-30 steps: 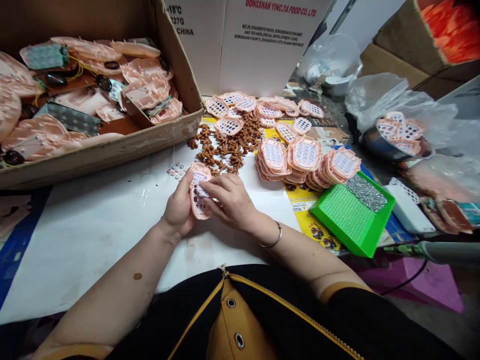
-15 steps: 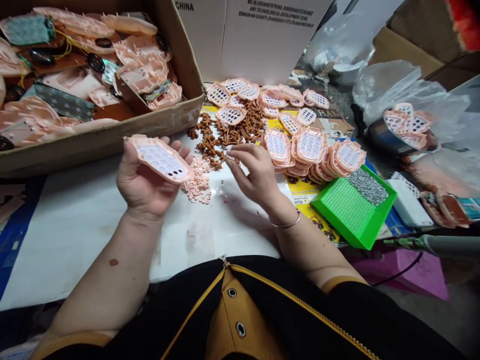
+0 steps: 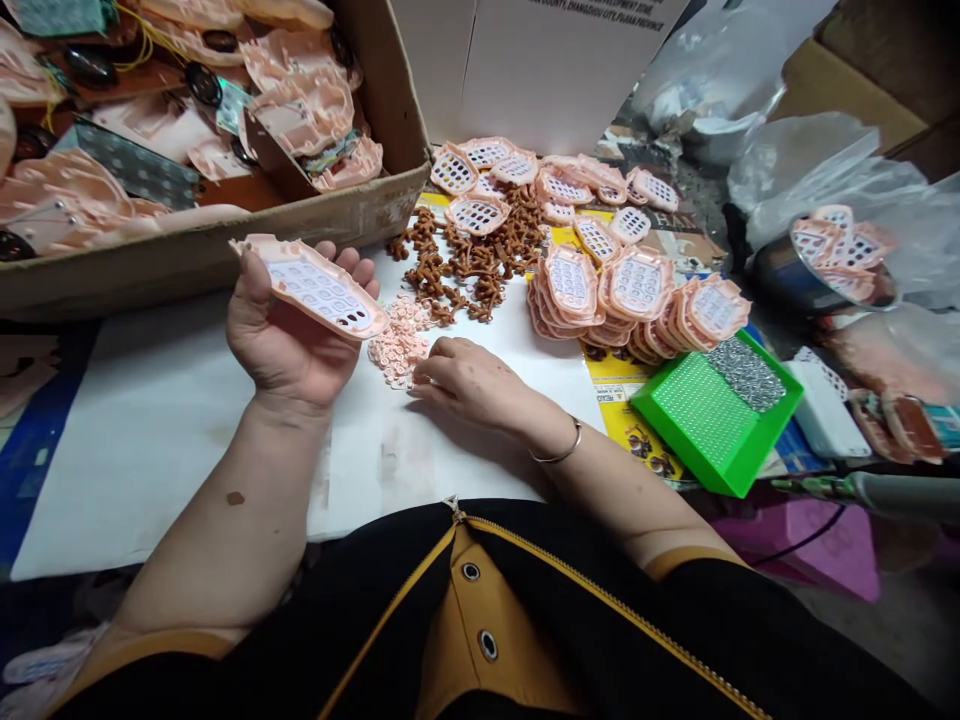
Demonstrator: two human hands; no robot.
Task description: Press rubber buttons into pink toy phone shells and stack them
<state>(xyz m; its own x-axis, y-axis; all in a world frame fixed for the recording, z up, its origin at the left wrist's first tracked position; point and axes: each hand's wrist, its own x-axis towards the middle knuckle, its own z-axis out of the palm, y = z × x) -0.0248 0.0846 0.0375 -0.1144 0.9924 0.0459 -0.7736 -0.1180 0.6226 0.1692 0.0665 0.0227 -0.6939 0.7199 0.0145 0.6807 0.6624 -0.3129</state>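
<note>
In our left hand [image 3: 289,350] we hold a pale-pink, scallop-edged plastic panel with a white gridded face [image 3: 319,285], tilted and raised above the white-covered tabletop [image 3: 172,430]. The grip there is clasped on the panel, thumb along one edge and fingers behind the other. Most cells of its grid look filled with pale pieces; a few dark holes remain at the end nearer our right hand [image 3: 480,385], so we judge this panel nearly complete.

The fingertips of our right hand are bunched at the edge of a heap of tiny, round, pale-pink plastic pieces [image 3: 397,340]; we cannot tell whether that grip has taken one.

To the right, a left stack [image 3: 570,280], a middle stack [image 3: 637,285] and a right stack [image 3: 716,305] of similar pink panels show filled grids on top, so we count at least those top ones as done; the layers below are hidden. Behind them, loose pink panels with dark-holed white faces [image 3: 476,213] lie partly over a heap of small, branching brown parts [image 3: 487,265]. More holed panels sit in a shiny metal bowl [image 3: 772,265]. We take both groups as left to fill.
</note>
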